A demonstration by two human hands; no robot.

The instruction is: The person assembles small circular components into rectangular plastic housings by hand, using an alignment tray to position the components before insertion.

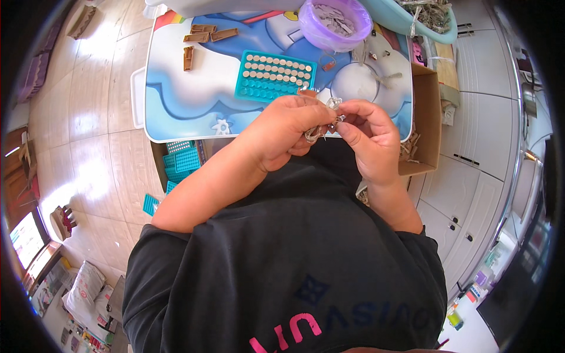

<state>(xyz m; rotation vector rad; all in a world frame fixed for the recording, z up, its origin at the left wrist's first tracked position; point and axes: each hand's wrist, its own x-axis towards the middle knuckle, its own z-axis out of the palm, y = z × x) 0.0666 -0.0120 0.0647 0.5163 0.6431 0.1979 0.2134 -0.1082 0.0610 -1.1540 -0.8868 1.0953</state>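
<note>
My left hand (294, 123) is closed on a small coiled bundle of thin clear wire (313, 135), its loops hanging below the fingers. Close beside it, the thumb and fingers of my right hand (374, 134) pinch a tiny shiny piece (339, 119) at the end of the bundle. A clear lump (334, 103) shows between the two hands. Just past my left fingers is a small brown piece (307, 92), partly hidden. Beyond the hands lies a teal tray (240, 82) with rows of round silvery discs; its nearer rows of pockets hold none.
Several brown plastic pieces (223, 34) lie at the table's far left. A lined purple basin (305, 35) of flat grey pieces stands at the back, near a light blue tub (406, 26) of wire bundles. A cardboard box (428, 126) stands right; teal trays (187, 160) sit below left.
</note>
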